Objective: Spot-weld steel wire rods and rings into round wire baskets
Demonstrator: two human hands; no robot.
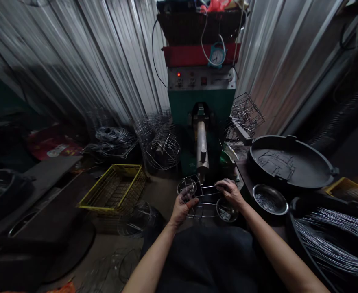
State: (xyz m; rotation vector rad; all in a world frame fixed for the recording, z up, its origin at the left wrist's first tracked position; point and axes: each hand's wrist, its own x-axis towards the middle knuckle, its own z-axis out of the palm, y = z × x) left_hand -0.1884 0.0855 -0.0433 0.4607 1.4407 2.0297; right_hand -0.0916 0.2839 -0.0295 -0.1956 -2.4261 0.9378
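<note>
Both my hands hold a small wire frame [204,199] made of rings and straight rods, just below the metal arm [202,146] of a green machine [201,101]. My left hand [182,207] is closed on the frame's left side, thumb over a wire. My right hand [231,191] pinches a rod at the frame's upper right. The frame sits close under the arm's tip, and I cannot tell whether they touch.
A yellow wire crate [114,188] stands to the left on the floor. Finished wire baskets [162,142] pile beside the machine. On the right are a large black round tray [289,162], a steel bowl [269,199] and coils of wire [334,240]. Corrugated metal walls surround everything.
</note>
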